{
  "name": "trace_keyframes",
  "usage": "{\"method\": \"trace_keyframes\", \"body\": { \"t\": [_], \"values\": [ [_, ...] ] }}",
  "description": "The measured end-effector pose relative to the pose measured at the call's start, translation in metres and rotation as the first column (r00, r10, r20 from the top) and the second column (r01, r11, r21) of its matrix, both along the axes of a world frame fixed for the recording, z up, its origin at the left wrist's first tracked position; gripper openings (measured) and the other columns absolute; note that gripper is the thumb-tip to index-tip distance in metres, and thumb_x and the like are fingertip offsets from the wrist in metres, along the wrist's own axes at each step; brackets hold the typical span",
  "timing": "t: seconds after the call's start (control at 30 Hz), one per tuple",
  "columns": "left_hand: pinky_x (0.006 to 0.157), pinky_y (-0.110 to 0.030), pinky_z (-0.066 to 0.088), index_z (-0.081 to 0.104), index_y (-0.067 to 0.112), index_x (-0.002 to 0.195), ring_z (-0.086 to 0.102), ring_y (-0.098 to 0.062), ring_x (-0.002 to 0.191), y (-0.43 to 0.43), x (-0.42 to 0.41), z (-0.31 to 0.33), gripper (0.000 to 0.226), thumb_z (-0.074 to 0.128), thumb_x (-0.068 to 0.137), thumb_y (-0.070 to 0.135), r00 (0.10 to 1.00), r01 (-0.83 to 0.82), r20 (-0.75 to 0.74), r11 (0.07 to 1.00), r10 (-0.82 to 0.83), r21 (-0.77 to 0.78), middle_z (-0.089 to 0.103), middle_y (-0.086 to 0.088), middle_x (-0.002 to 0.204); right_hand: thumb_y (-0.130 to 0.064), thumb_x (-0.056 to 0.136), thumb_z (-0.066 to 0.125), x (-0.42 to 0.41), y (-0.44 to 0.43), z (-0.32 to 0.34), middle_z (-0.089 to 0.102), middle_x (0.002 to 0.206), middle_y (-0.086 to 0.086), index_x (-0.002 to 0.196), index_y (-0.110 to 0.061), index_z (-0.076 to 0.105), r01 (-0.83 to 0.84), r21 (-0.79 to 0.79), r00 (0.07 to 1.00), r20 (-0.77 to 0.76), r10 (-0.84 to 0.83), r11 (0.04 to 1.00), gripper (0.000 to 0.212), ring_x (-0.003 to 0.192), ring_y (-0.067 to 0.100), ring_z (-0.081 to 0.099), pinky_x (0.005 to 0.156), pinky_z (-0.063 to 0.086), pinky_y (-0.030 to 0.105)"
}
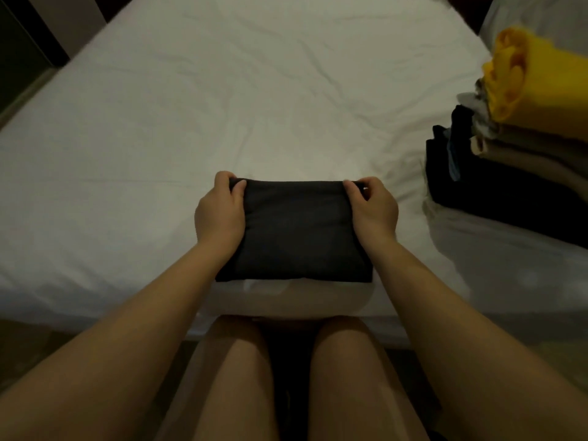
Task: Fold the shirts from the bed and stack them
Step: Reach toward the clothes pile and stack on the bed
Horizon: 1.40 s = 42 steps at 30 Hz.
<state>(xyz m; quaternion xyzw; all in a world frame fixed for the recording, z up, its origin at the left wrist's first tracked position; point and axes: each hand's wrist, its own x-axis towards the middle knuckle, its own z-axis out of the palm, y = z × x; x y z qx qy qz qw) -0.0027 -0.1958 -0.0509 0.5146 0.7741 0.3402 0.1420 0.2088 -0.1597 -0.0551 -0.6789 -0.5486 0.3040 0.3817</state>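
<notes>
A dark folded shirt (294,232) lies as a compact rectangle on the white bed (191,106), close to the near edge. My left hand (221,211) grips its far left corner, thumb on top and fingers curled over the far edge. My right hand (372,208) grips the far right corner the same way. On the right side of the bed stands a stack of folded clothes (515,144), black pieces at the bottom, beige above and a yellow one (541,81) on top.
The wrinkled white sheet stretches far and left of the shirt. A pillow (541,14) lies behind the stack at the top right. Dark floor and furniture (22,52) border the bed's left side. My bare knees (286,377) are against the near edge.
</notes>
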Motion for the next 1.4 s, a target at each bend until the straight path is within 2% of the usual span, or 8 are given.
{"method": "trace_keyframes", "body": {
  "t": [0.17,0.33,0.6,0.73,0.87,1.03,1.2,1.4],
  "values": [
    [0.107,-0.048,0.026,0.022,0.014,0.146,0.028,-0.034,0.134,-0.033,0.009,0.016,0.061,0.040,0.096,0.043,0.989,-0.022,-0.149,0.996,0.009,-0.088,0.030,-0.018,0.146,-0.048,0.093,0.045,0.003,-0.020,0.006,0.050,0.129,-0.001,0.135,-0.023,0.039,-0.024,-0.055,0.996,-0.091,0.019,0.998,0.049,0.120,0.018,0.047,0.098,0.041,0.033],
    [0.112,-0.053,0.004,0.025,0.021,0.147,0.009,-0.030,0.144,-0.070,0.046,0.007,0.056,0.040,0.096,0.038,0.837,0.258,-0.487,0.965,-0.250,-0.050,0.015,-0.013,0.156,-0.048,0.095,0.041,-0.013,-0.064,0.011,0.023,0.154,-0.001,0.147,-0.025,0.021,-0.118,0.079,0.925,0.371,0.081,0.990,0.061,0.141,0.018,0.018,0.115,0.016,0.039],
    [0.114,-0.053,0.007,0.019,0.037,0.147,0.003,-0.023,0.145,-0.049,0.028,-0.028,0.053,0.023,0.096,0.051,0.851,0.211,-0.428,0.945,-0.304,-0.250,0.009,-0.002,0.158,-0.057,0.095,0.021,-0.042,-0.062,-0.012,0.006,0.159,-0.002,0.148,-0.040,0.014,-0.221,-0.181,0.709,0.646,0.285,0.958,0.056,0.146,0.022,-0.001,0.116,0.006,0.049],
    [0.115,-0.049,0.013,0.019,0.036,0.147,0.003,-0.027,0.145,-0.039,0.024,-0.028,0.062,0.017,0.089,0.057,0.864,0.254,-0.373,0.933,-0.338,-0.255,0.008,-0.005,0.158,-0.062,0.093,0.023,-0.041,-0.053,-0.010,-0.006,0.159,0.001,0.147,-0.043,0.010,-0.211,-0.251,0.726,0.607,0.324,0.945,0.059,0.146,0.022,-0.006,0.116,0.005,0.048],
    [0.115,-0.047,0.018,-0.001,0.033,0.149,0.007,-0.037,0.142,-0.058,0.022,-0.018,0.073,0.032,0.090,0.062,0.926,0.187,-0.278,0.951,-0.254,-0.244,-0.007,-0.015,0.156,-0.065,0.089,0.036,-0.029,-0.071,-0.006,-0.010,0.158,0.004,0.148,-0.041,0.008,-0.122,-0.138,0.858,0.483,0.174,0.983,0.070,0.145,0.028,-0.001,0.118,0.011,0.042],
    [0.091,-0.040,0.043,-0.005,0.034,0.148,0.050,-0.038,0.113,-0.065,0.018,0.015,0.092,0.062,0.085,0.044,0.988,0.136,0.098,0.970,-0.118,-0.199,0.044,-0.022,0.132,-0.043,0.086,0.061,-0.013,-0.074,0.019,0.033,0.143,0.012,0.148,-0.040,0.002,0.001,-0.259,0.998,0.063,0.016,0.966,0.085,0.124,0.033,0.043,0.099,0.042,0.042],
    [0.102,-0.047,0.040,0.001,0.029,0.150,0.037,-0.038,0.130,-0.066,0.002,0.028,0.109,0.078,0.074,0.019,0.761,0.054,0.640,0.973,0.106,-0.225,0.030,-0.013,0.150,-0.015,0.087,0.066,0.001,-0.079,0.057,0.035,0.144,0.012,0.150,-0.030,0.013,-0.275,-0.379,0.929,-0.340,0.143,0.884,0.083,0.120,0.034,0.048,0.094,0.049,0.042],
    [0.074,-0.038,0.046,0.013,0.028,0.150,0.044,-0.039,0.124,-0.088,0.010,0.068,0.088,0.067,0.084,0.010,0.576,0.230,0.817,0.953,0.029,-0.196,0.022,-0.012,0.153,-0.004,0.086,0.062,0.029,-0.103,0.086,0.038,0.139,0.009,0.140,-0.029,0.040,-0.361,-0.289,0.857,-0.478,0.193,0.887,0.063,0.111,0.029,0.054,0.084,0.054,0.035]
  ]
}}
